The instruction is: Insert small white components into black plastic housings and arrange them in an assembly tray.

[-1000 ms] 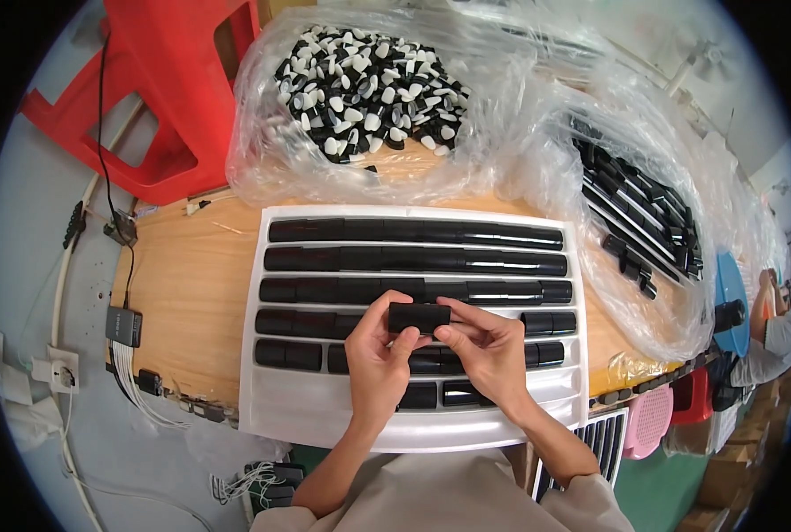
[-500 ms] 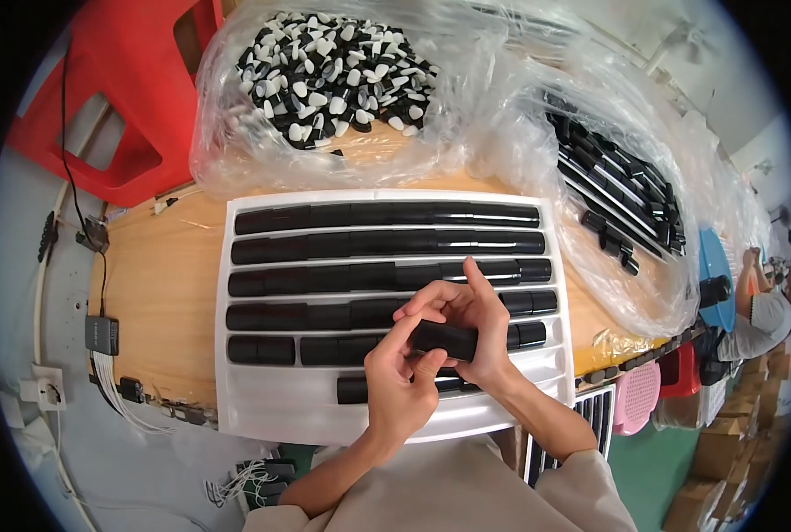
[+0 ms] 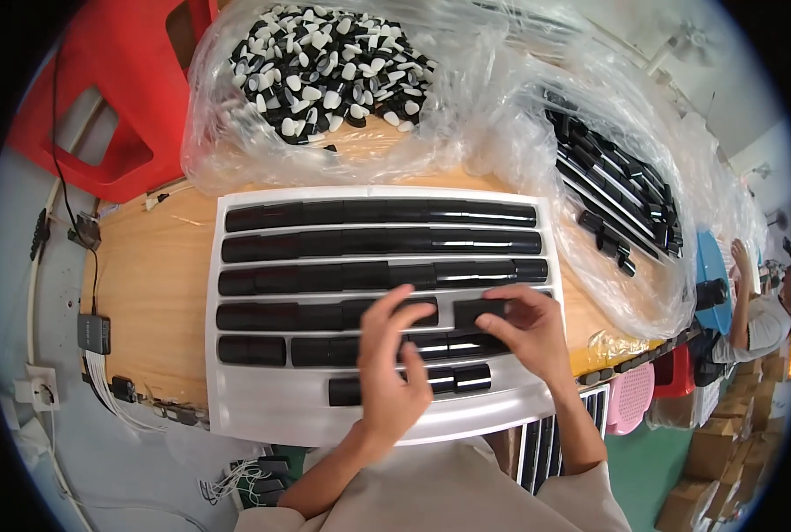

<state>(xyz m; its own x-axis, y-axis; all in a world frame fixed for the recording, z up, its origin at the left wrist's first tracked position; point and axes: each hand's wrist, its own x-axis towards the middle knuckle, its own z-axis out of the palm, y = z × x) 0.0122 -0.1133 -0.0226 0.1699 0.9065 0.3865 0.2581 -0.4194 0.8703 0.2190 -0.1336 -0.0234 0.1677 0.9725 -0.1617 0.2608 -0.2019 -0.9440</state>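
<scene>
In front of me lies a white tray (image 3: 276, 417), its long grooves filled with rows of black cylindrical tubes (image 3: 342, 240). My right hand (image 3: 530, 332) pinches one short black tube (image 3: 472, 312) between thumb and fingers, at the right part of the fourth groove from the far side. A gap shows just left of that tube. Over the lower middle of the tray, my left hand (image 3: 389, 377) has its fingers apart with nothing between them. Beneath it, a shorter row of black tubes (image 3: 473, 378) sits in the nearest groove, partly hidden by that hand.
Clear plastic bags hold a heap of small black and white pieces (image 3: 325, 71) and a pile of black tubes (image 3: 608, 177). At the far left stands a red stool (image 3: 138, 133). A pink stool (image 3: 631, 397), cardboard boxes (image 3: 706, 452) and another person (image 3: 762, 324) are at the right.
My hands have moved apart. The right hand carried the black tube rightward and down to the tray; the left let go and opened. One tube in the fourth groove no longer lies there.
</scene>
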